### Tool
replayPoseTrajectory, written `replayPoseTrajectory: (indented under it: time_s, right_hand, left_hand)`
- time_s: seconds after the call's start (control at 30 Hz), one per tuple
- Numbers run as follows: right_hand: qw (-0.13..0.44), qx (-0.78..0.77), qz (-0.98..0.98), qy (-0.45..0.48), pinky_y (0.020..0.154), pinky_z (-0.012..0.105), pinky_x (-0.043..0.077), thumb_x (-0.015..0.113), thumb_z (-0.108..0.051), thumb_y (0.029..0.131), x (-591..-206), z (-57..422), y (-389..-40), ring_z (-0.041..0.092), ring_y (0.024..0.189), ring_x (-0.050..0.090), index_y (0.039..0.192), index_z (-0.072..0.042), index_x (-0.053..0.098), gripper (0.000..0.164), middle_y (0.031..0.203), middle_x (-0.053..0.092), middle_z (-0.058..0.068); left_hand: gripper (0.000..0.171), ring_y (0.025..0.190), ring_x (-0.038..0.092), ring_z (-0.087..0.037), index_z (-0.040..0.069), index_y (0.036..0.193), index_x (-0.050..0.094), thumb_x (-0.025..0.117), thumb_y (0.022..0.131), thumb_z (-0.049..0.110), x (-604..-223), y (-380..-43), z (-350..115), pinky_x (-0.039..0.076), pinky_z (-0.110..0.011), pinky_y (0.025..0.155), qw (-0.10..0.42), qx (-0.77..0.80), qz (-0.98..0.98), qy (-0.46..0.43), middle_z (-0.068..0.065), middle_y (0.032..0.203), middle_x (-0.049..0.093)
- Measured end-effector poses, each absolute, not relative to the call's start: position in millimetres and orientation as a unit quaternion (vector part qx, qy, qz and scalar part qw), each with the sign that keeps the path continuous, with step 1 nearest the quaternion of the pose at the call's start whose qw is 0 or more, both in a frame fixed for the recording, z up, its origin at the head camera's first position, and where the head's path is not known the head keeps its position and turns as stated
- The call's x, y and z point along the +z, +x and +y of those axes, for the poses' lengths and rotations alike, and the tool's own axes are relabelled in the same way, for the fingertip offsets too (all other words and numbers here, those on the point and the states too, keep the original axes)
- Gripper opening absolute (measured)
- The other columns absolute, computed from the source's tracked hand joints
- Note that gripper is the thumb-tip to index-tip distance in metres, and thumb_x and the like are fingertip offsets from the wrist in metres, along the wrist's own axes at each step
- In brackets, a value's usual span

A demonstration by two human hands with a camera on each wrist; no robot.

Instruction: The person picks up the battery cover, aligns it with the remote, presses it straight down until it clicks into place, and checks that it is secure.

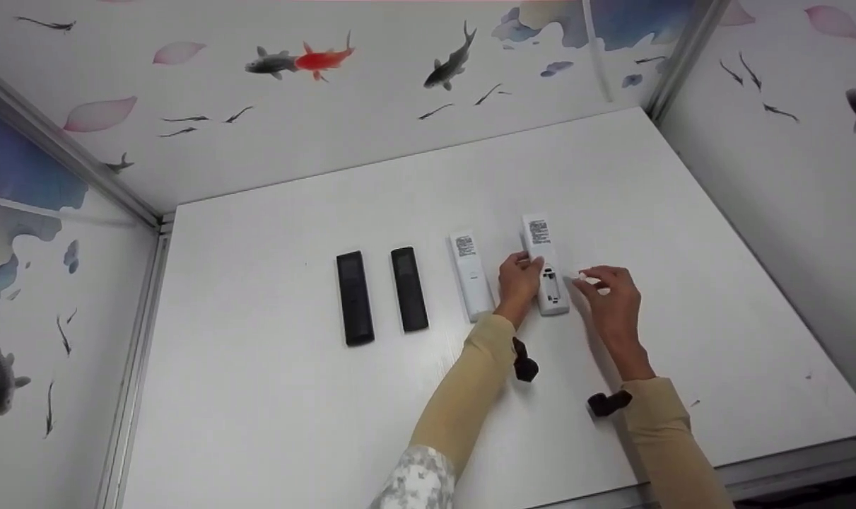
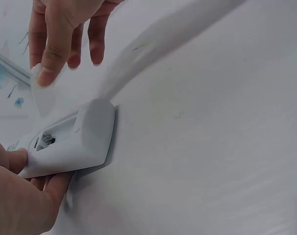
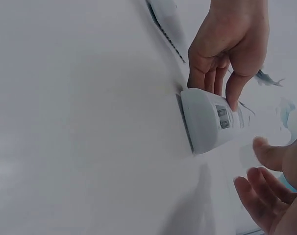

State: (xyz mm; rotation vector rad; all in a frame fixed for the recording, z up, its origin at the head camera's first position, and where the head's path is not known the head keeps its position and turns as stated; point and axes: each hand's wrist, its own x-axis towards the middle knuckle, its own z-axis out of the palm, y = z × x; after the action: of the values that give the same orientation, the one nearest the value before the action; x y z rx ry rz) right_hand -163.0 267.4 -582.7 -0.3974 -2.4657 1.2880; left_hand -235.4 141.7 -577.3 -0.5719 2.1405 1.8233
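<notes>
A white remote control [image 1: 538, 244] lies back side up, its battery compartment [image 1: 552, 286] uncovered and metal contacts showing inside. My left hand [image 1: 519, 279] grips this remote by its sides, thumb on one edge and fingers on the other. Just to its right, my right hand [image 1: 615, 300] pinches a thin white battery cover [image 2: 44, 100] between thumb and fingers. In the left wrist view the cover is held up beside the remote, apart from the compartment. The right wrist view shows the remote's rounded end [image 3: 200, 122] close up.
Left of the held remote lies a second white remote [image 1: 472, 279], back side up with its cover on. Farther left are two black remotes [image 1: 355, 300], [image 1: 409, 290] side by side. Patterned panels [image 1: 371, 120] with fish wall in the white table [image 1: 258, 396].
</notes>
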Motion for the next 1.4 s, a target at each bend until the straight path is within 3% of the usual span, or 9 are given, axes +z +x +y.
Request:
replayPoseTrajectory:
  time_s: [0.2,0.33,0.53,0.73,1.07,1.4]
  right_hand:
    - [0.266,0.462,-0.842,-0.081,0.069,0.000,0.041,0.075,-0.009,0.089,-582,266,-165,-0.006,0.083,0.061,0.110,-0.002,0.076,0.022,0.098,0.073,0.016]
    - [0.286,0.471,-0.834,-0.041,0.072,0.001,0.042,0.074,-0.007,0.089,-582,265,-166,-0.014,0.081,0.056,0.113,-0.003,0.075,0.025,0.092,0.074,0.017]
    - [0.225,0.481,-0.846,-0.041,0.076,0.003,0.042,0.071,-0.007,0.092,-581,262,-170,-0.009,0.085,0.055,0.125,-0.006,0.070,0.034,0.096,0.071,0.017]
    - [0.172,0.469,-0.863,-0.072,0.073,0.007,0.043,0.070,-0.011,0.094,-577,260,-175,-0.005,0.081,0.056,0.114,-0.005,0.071,0.020,0.102,0.074,0.014]
    - [0.174,0.451,-0.875,-0.008,0.075,0.008,0.041,0.069,-0.008,0.094,-584,256,-188,0.003,0.086,0.059,0.108,-0.004,0.072,0.015,0.102,0.074,0.014]
    - [0.150,0.462,-0.874,-0.007,0.073,0.007,0.040,0.067,-0.006,0.094,-588,255,-191,0.011,0.086,0.059,0.108,-0.003,0.073,0.015,0.104,0.074,0.014]
  left_hand:
    - [0.032,0.098,0.068,-0.013,0.012,0.127,0.065,0.066,0.097,0.023,-576,-234,142,0.054,-0.030,0.088,0.124,0.632,0.741,-0.189,-0.004,0.114,0.073]
    - [0.031,0.098,0.069,-0.014,0.012,0.126,0.065,0.067,0.097,0.024,-577,-233,141,0.054,-0.031,0.088,0.121,0.627,0.746,-0.187,-0.004,0.114,0.074]
    - [0.032,0.104,0.069,-0.015,0.014,0.126,0.066,0.068,0.096,0.026,-577,-234,139,0.054,-0.032,0.091,0.121,0.622,0.749,-0.193,-0.004,0.116,0.074]
    - [0.030,0.103,0.069,-0.015,0.014,0.124,0.067,0.068,0.096,0.026,-576,-234,139,0.054,-0.031,0.090,0.117,0.619,0.752,-0.194,-0.003,0.115,0.074]
    - [0.033,0.109,0.068,-0.015,0.015,0.126,0.067,0.067,0.096,0.029,-576,-235,141,0.052,-0.032,0.093,0.121,0.609,0.761,-0.187,-0.003,0.119,0.074]
    - [0.033,0.109,0.068,-0.017,0.012,0.126,0.067,0.067,0.097,0.028,-578,-234,139,0.053,-0.033,0.092,0.112,0.605,0.769,-0.172,-0.005,0.118,0.074]
